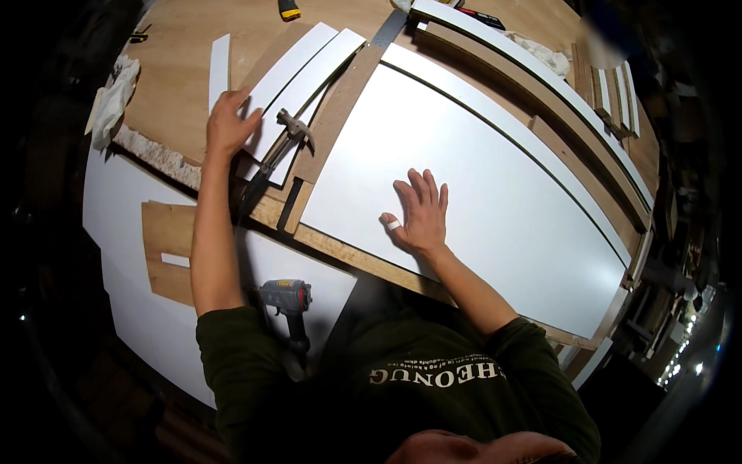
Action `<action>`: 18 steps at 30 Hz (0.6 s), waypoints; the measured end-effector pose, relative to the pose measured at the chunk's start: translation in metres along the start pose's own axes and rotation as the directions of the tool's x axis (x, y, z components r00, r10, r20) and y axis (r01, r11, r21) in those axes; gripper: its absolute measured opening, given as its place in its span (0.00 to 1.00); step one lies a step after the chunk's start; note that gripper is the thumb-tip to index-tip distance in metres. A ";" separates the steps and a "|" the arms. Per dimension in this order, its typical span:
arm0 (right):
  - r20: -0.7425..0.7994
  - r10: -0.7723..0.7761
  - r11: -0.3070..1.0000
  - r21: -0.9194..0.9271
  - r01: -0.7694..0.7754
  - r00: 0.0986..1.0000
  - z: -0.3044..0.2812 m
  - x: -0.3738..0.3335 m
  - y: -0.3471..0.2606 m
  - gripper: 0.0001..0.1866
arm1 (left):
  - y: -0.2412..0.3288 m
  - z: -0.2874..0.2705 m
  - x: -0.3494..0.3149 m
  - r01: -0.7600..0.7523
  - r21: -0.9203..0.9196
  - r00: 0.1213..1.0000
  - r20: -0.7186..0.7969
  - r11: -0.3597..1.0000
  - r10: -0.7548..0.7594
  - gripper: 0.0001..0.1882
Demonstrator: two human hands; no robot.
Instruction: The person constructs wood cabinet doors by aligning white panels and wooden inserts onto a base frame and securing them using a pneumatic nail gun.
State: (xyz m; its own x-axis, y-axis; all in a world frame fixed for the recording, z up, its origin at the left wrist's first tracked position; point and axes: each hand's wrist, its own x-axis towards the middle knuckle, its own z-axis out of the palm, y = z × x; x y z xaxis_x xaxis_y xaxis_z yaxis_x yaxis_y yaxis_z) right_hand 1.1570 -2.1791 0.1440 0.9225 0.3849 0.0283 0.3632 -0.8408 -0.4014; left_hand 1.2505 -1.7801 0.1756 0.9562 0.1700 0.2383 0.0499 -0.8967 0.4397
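My right hand lies palm down with fingers spread on a large white panel; a white band is wrapped round its thumb. To the left, my left hand reaches to the side of two long white strips, thumb and fingers apart at the nearest strip's edge. Whether its fingertips press on the strip is hard to see. Beside that hand, a claw hammer lies across the strips, its handle toward me. A grey nail gun rests on a white sheet below the bench edge, near my left forearm.
Long white-faced boards with brown edges run along the panel's far side. Stacked short strips sit at far right. A crumpled white cloth hangs at the left, above a plywood piece. A yellow-and-black tool lies at the back.
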 end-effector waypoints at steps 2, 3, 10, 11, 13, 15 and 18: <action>0.002 -0.008 1.000 0.017 0.008 1.000 -0.002 0.004 -0.002 0.33 | 0.009 0.002 -0.002 0.001 0.068 1.000 0.020 0.998 -0.002 0.29; 0.012 -0.007 1.000 0.029 0.006 1.000 -0.002 0.002 -0.001 0.33 | 0.006 0.008 -0.002 0.080 0.069 0.995 0.052 0.994 -0.084 0.30; 0.093 -0.017 0.995 0.097 0.008 0.996 -0.012 0.003 -0.002 0.33 | -0.011 0.021 0.006 0.302 -0.054 0.951 0.092 0.952 -0.296 0.28; 0.134 -0.013 0.992 0.123 -0.003 0.991 -0.018 0.004 -0.002 0.33 | -0.013 0.024 0.006 0.285 -0.019 0.958 0.025 0.958 -0.284 0.28; 0.188 -0.024 0.989 0.148 -0.004 0.982 -0.020 0.000 -0.001 0.33 | -0.018 0.028 -0.002 0.270 0.038 0.960 -0.090 0.962 -0.266 0.29; 0.177 -0.050 0.985 0.173 0.019 0.983 -0.020 0.001 -0.003 0.32 | -0.019 0.020 0.001 0.395 0.024 0.916 -0.090 0.919 -0.391 0.24; 0.128 -0.049 0.984 0.174 0.026 0.991 -0.015 -0.003 0.001 0.30 | 0.015 -0.002 0.010 0.448 -0.093 0.889 -0.057 0.889 -0.454 0.21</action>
State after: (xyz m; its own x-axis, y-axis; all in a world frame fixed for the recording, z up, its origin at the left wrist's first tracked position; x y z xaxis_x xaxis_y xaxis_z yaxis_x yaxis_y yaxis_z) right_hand 1.1570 -2.1866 0.1577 0.8794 0.4710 -0.0699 0.3587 -0.7518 -0.5533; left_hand 1.2601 -1.7913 0.1861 0.8112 0.5815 0.0611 0.4461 -0.6831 0.5782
